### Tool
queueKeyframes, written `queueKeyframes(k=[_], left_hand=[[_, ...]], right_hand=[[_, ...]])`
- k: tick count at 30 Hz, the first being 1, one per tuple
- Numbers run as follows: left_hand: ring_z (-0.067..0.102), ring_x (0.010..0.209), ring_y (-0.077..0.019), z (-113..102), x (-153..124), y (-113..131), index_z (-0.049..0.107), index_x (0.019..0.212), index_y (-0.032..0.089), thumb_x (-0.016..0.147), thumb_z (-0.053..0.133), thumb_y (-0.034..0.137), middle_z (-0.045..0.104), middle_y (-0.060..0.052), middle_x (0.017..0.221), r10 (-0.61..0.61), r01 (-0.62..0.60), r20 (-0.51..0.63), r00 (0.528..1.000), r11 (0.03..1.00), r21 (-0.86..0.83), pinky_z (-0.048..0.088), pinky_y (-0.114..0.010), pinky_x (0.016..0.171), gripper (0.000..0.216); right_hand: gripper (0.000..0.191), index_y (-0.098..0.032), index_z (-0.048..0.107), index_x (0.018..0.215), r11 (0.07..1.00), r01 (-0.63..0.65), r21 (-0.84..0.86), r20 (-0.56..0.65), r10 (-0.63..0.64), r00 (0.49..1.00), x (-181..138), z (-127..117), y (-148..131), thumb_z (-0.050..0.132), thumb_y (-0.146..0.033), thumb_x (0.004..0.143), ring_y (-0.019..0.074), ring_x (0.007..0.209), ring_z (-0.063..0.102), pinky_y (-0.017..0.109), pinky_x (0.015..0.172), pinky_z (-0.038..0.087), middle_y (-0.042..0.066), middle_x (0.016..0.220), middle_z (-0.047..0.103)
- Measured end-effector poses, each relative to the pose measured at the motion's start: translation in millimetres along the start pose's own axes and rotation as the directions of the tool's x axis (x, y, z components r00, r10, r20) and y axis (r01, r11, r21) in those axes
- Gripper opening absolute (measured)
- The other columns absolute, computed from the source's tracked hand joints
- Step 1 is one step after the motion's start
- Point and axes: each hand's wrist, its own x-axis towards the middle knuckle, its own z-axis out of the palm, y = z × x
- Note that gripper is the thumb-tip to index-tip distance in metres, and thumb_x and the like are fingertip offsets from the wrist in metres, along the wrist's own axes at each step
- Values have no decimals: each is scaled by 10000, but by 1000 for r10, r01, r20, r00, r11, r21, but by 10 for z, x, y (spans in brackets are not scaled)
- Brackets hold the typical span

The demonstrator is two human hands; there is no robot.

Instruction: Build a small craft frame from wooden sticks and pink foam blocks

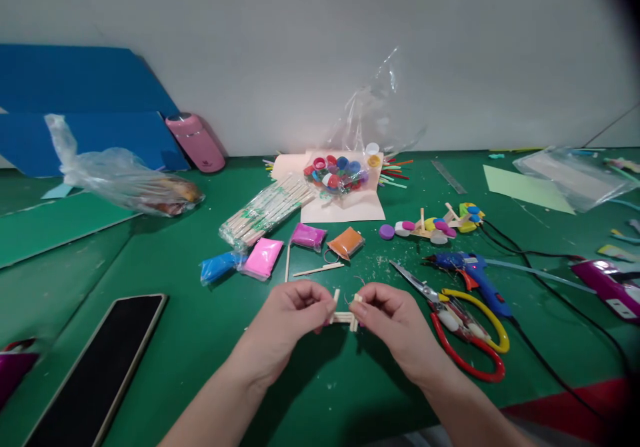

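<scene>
Both hands meet over the green table (210, 340) near its front edge. My left hand (290, 320) and my right hand (387, 320) are closed, each pinching one end of a small frame of short wooden sticks (344, 312). The frame is held just above the table surface. A thin rubber band seems to loop near it, but it is too small to be sure. Loose wooden sticks (317, 270) lie just beyond the hands.
Red and yellow scissors (460, 324) and a blue glue gun (475, 274) with its black cord lie to the right. Clay packets (263, 258), bundled sticks (265, 210) and a bag of bottle caps (337, 170) sit behind. A phone (100, 367) lies front left.
</scene>
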Motion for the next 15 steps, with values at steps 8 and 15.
queueKeyframes(k=[8, 15], left_hand=[[401, 473, -65, 122, 6, -70, 598, 551, 130, 621, 672, 202, 529, 28, 502, -59, 59, 8, 998, 991, -119, 295, -190, 474, 125], [412, 482, -68, 94, 5, -71, 600, 554, 126, 639, 674, 222, 545, 22, 511, -9, 9, -1, 1000, 998, -65, 309, -188, 479, 148]], right_hand=[[223, -161, 504, 605, 1000, 8, 13, 0, -8, 1000, 8, 31, 2, 610, -329, 708, 75, 502, 352, 193, 470, 280, -56, 536, 426], [211, -157, 499, 607, 1000, 10, 5, 10, -10, 1000, 19, 17, 26, 606, -303, 715, 68, 494, 333, 190, 457, 259, -60, 528, 419]])
